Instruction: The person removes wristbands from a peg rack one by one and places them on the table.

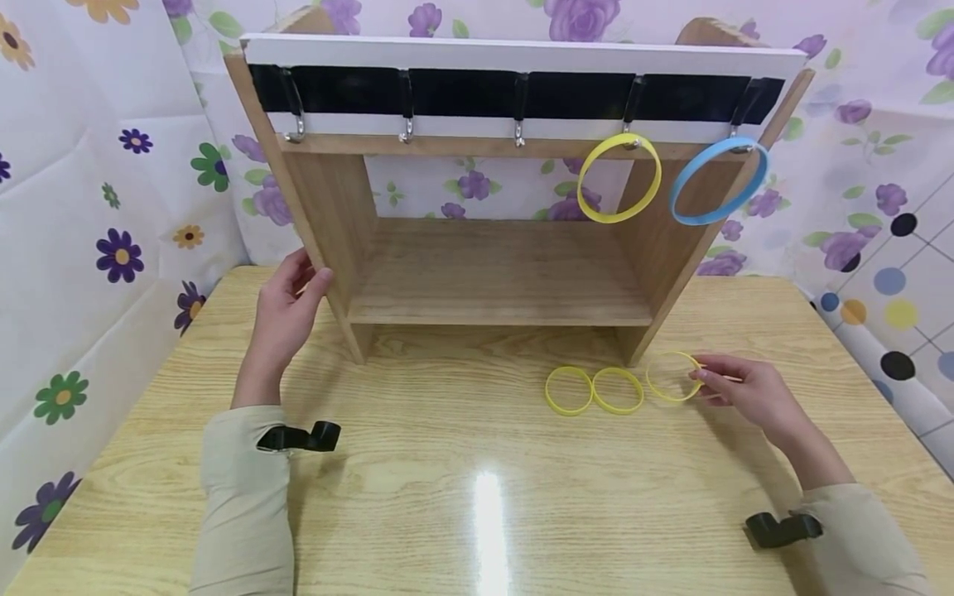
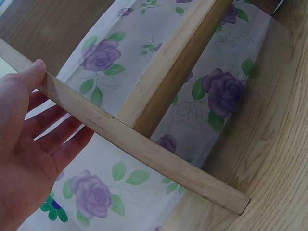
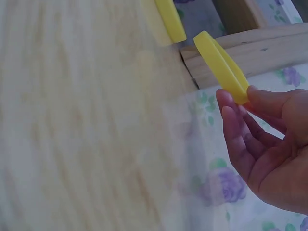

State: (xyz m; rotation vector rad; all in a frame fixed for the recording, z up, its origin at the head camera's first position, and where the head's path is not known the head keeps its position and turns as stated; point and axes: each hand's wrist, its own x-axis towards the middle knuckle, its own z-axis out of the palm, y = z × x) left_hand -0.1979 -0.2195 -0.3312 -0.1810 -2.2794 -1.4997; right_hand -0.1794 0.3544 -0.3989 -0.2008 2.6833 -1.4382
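A wooden rack (image 1: pixel 499 273) with a row of metal hooks along its top stands on the table. My left hand (image 1: pixel 286 302) holds the rack's left side panel (image 2: pixel 144 144), thumb on its front edge and fingers against the outer face. Between thumb and fingertips my right hand (image 1: pixel 745 393) pinches a thin yellow wristband (image 3: pixel 222 70) by its right side, near the foot of the right panel. Just left of it, two more yellow wristbands, one on the left (image 1: pixel 547 389) and one on the right (image 1: pixel 642 396), lie side by side on the table.
From the two rightmost hooks hang a yellow wristband (image 1: pixel 657 178) and a blue wristband (image 1: pixel 762 178). The three hooks to the left, including the middle hook (image 1: pixel 518 132), are bare. Floral sheeting (image 1: pixel 879 141) covers the walls around the wood-grain table (image 1: pixel 402 497).
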